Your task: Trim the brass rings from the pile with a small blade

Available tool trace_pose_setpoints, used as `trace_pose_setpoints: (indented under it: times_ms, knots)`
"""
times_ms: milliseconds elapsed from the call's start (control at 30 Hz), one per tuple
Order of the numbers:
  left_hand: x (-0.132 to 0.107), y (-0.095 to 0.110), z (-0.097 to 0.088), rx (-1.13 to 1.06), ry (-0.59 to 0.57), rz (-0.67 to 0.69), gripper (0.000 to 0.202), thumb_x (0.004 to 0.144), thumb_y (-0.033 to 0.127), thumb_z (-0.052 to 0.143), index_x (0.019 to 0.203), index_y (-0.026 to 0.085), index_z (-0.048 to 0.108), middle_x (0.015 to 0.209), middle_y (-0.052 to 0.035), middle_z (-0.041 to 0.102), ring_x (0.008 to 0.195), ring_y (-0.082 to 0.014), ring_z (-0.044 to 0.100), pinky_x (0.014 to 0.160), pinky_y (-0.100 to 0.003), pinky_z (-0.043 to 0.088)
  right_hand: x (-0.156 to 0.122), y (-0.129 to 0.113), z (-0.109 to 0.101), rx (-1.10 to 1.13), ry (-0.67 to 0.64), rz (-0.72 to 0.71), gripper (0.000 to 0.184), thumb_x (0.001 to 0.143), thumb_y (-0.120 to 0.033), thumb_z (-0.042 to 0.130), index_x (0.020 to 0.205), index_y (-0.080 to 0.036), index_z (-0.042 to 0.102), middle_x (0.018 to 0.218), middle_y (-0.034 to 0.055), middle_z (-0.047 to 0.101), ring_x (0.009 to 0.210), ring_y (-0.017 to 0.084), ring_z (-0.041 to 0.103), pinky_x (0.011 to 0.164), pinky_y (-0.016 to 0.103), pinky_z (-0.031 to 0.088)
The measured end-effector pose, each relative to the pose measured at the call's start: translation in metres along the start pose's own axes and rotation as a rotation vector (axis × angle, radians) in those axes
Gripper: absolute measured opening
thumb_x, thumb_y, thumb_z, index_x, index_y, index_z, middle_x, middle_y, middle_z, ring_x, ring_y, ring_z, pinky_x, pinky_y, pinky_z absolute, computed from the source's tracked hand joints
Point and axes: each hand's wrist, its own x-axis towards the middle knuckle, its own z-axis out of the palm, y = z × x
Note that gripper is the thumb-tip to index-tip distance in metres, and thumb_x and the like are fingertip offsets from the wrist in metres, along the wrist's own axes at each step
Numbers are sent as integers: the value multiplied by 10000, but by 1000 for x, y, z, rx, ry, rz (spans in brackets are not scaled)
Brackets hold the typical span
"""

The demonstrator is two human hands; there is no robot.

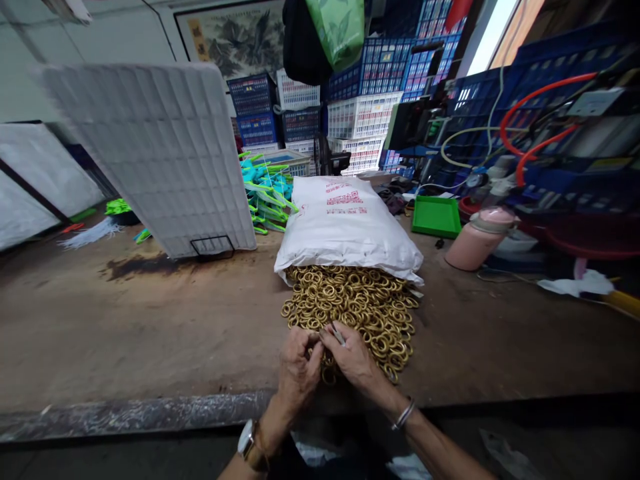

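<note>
Many brass-coloured rings [360, 300] spill in a heap from the mouth of a white woven sack [350, 223] with red print. At the near edge of this heap my left hand [299, 367] is closed, thumb against bent fingers; what it pinches is too small and covered to name. Close beside it, fingertips almost meeting the left ones, my right hand [356, 360] is closed round a small slim metal tool [339, 335], whose kind I cannot make out. Some rings lie loose on the table just under both hands.
The wooden table [150, 333] ends close in front of me. A tall white ribbed panel [165, 160] stands left, near green and blue plastic pieces [267, 193]. On the right are a green tray [436, 217], a pink bottle [477, 240] and red hoses [520, 127]. Stacked crates [365, 117] stand behind.
</note>
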Motion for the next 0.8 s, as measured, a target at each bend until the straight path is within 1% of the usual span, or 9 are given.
trace_pose_setpoints:
  times_ms: [133,233,267,367,433,600,700,767,800]
  knots:
    - [1,4,-1,-253,-93,-234,117,771,234,506,709,166,579,650,-4,552,607,-123,500,583,-227,406,1,3,2,26,38,18,285,751,-401,436,574,-178,425,547,-54,372,529,83,337,507,202,303]
    - [0,7,-1,-481,-125,-401,145,759,295,530,759,159,580,672,0,574,592,-108,507,557,-204,406,1,2,2,57,35,41,274,746,-399,445,582,-179,445,536,-50,392,518,85,352,493,202,307]
    - [0,8,0,-547,-134,-460,165,752,320,539,775,160,570,643,11,561,541,-93,488,514,-192,393,1,1,2,71,28,51,273,746,-398,445,584,-179,449,530,-49,400,513,85,358,489,202,308]
    - [-2,7,1,-697,-167,-610,235,740,388,549,806,163,529,533,60,477,373,-43,358,384,-166,306,0,-2,2,100,4,69,277,750,-399,436,581,-181,450,521,-41,426,511,91,386,496,208,323]
    - [-3,6,1,-753,-170,-641,257,730,405,561,787,159,514,519,68,460,348,-29,335,367,-158,285,-1,-4,2,109,-12,74,284,757,-406,428,584,-182,447,520,-38,439,513,95,402,505,212,332]
    - [-3,8,0,-789,-149,-651,250,718,384,583,759,154,494,578,38,524,409,-39,425,406,-154,329,0,-4,-2,35,-23,53,296,798,-398,368,619,-181,461,525,-30,466,514,102,429,522,214,336]
    - [-2,9,0,-771,-123,-690,273,692,386,603,782,159,481,595,29,547,434,-60,466,411,-164,359,-2,0,-7,-186,11,-25,231,808,-309,343,668,-184,477,548,-24,477,520,105,431,521,211,308]
    - [-2,9,-1,-745,-111,-698,280,681,386,609,776,159,476,585,29,546,437,-67,478,412,-168,367,-6,4,-9,-394,-15,-98,138,757,-183,363,702,-185,489,575,-16,500,537,109,443,526,212,280]
    - [-2,9,-1,-735,-109,-690,275,684,385,606,769,159,474,580,31,541,437,-67,480,414,-168,367,-8,5,-9,-491,-38,-131,135,714,-128,373,722,-184,495,597,-10,521,554,112,456,532,214,268]
